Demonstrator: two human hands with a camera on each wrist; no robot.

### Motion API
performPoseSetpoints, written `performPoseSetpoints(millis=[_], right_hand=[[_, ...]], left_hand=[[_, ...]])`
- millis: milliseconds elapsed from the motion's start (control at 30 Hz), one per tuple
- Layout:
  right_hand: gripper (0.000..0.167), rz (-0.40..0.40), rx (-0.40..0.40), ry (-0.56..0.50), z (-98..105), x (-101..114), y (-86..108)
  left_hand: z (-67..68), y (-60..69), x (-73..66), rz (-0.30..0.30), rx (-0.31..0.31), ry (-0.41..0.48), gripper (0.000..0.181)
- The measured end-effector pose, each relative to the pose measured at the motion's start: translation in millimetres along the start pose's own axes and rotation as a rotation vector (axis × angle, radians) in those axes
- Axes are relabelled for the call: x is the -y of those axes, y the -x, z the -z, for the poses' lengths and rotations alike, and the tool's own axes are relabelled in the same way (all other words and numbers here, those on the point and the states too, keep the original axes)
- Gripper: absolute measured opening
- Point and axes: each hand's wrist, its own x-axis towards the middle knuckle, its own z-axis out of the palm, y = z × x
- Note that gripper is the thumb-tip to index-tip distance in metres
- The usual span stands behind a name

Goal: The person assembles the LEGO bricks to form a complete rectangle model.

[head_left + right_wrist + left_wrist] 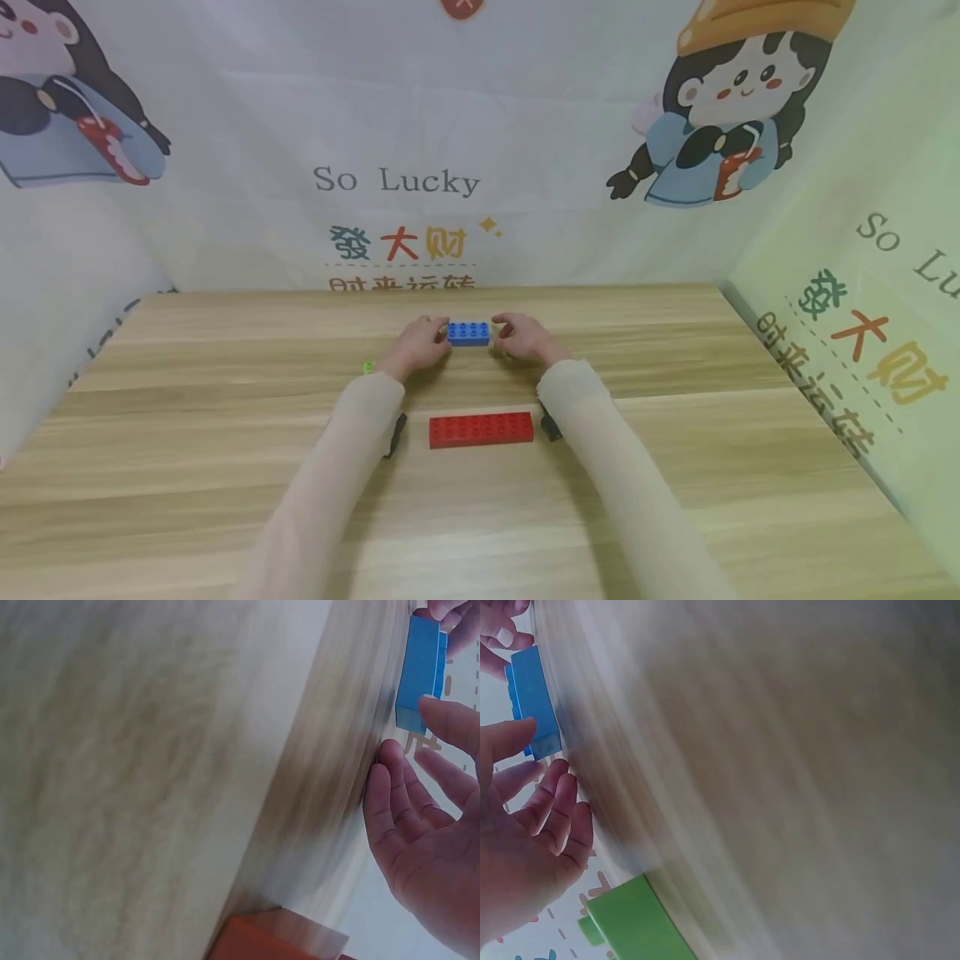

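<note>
A blue toy building brick [468, 334] lies on the table with its studs up, between the two hands. My left hand [421, 342] is at the brick's left end, its thumb overlapping that end in the left wrist view and its fingers loosely bent. Whether the thumb touches the brick I cannot tell. Off the right end, my right hand [522, 337] has its fingers loosely curved, with a small gap to the brick in the head view. Neither hand grips it.
A long red brick [481, 430] lies nearer the body, between the forearms. Beside the left wrist, a green brick [641, 922] is mostly hidden by the arm in the head view. A printed cloth [540, 208] hangs behind the wooden table [187, 433].
</note>
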Motion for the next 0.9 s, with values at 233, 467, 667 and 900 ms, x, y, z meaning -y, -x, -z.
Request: performPoseSetpoints(millis=[233, 467, 667, 900], right_hand=[[0.041, -0.007, -0.021, -0.018, -2.9, 2.2, -0.4], [0.036, -0.024, -0.028, -0.017, -4.0, 2.4, 0.3], [0.036, 0.012, -0.040, -0.019, -1.4, 3.2, 2.7], [0.034, 0.092, -0.070, -0.011, 7.9, 6.7, 7.5]], left_hand=[[-1.1, -0.1, -0.7, -0.011, -0.030, 0.002, 0.042], [-4.2, -3.2, 2.4, -0.028, -0.053, -0.001, 0.036], [-3.7, -4.5, 3.3, -0.037, -0.049, 0.027, 0.036], [2.8, -1.7, 3.7, -0.092, -0.051, 0.121, 0.033]])
